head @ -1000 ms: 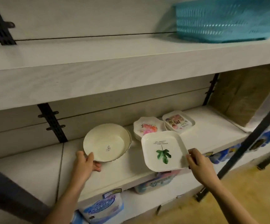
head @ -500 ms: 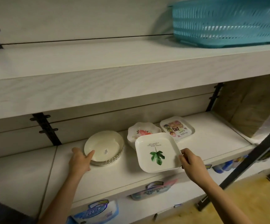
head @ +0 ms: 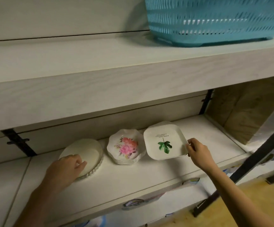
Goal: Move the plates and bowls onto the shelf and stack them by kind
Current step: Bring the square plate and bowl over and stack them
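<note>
Partly hidden, first: my left hand (head: 67,167) lies palm down over the near left rim of the round cream plates (head: 85,154), fingers curled loosely on the top one, so the near edge of that stack is covered. Only scalloped rims of the lower plates show at the right side; how many there are I cannot tell.

My right hand (head: 196,151) pinches the right edge of the square leaf plate (head: 164,145), thumb on top, other fingers under the rim and out of sight. This plate sits tilted over another square plate (head: 163,124), of which just a sliver of far rim shows. Whether the leaf plate rests on it or hangs just above, I cannot tell. Small print above the green leaf reads upside down and is too blurred to make out.

Between the two stands the stack of flower plates (head: 126,145), wavy-edged, pink blooms on top, several rims visible, close to the leaf plate's left edge.

All three groups sit on the middle shelf (head: 133,179), toward the back. Its front strip is bare, and open board runs right of the square plates to a brown box (head: 247,108). The upper shelf (head: 100,82) hangs low overhead; a blue basket (head: 215,20) on it is cut off by the frame. Items below the shelf are blurred.
</note>
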`<act>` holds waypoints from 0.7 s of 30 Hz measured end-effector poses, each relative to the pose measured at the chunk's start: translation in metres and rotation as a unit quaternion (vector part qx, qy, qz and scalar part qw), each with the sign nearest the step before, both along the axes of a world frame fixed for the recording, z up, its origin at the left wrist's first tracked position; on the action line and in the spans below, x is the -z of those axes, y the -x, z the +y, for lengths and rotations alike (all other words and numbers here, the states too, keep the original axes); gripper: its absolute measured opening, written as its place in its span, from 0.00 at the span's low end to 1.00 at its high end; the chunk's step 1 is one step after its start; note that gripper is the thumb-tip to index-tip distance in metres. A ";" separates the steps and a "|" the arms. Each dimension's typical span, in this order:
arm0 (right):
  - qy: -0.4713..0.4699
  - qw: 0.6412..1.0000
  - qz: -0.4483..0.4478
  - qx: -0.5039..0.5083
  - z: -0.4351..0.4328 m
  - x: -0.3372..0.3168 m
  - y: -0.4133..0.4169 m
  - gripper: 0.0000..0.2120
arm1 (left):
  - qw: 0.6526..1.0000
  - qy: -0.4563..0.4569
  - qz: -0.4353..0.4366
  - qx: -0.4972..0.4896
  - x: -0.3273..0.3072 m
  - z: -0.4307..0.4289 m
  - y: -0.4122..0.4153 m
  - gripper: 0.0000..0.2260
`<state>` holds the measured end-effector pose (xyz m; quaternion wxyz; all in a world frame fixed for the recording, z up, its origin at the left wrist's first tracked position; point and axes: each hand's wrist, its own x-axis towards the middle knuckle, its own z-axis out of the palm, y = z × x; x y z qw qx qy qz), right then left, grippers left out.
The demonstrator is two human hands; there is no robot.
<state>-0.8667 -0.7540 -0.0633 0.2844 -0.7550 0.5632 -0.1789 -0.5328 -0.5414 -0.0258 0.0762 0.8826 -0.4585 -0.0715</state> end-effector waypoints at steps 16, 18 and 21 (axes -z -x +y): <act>-0.031 0.994 0.081 -0.074 -0.144 0.048 -0.014 0.13 | 0.997 -0.009 -0.004 -0.081 -0.001 -0.040 0.094 0.12; -0.023 0.992 0.090 -0.085 -0.145 0.048 -0.014 0.13 | 0.995 -0.011 0.002 -0.095 -0.002 -0.041 0.098 0.12; 0.000 0.988 0.128 -0.091 -0.144 0.042 -0.012 0.17 | 0.994 -0.007 0.009 -0.107 -0.001 -0.040 0.103 0.11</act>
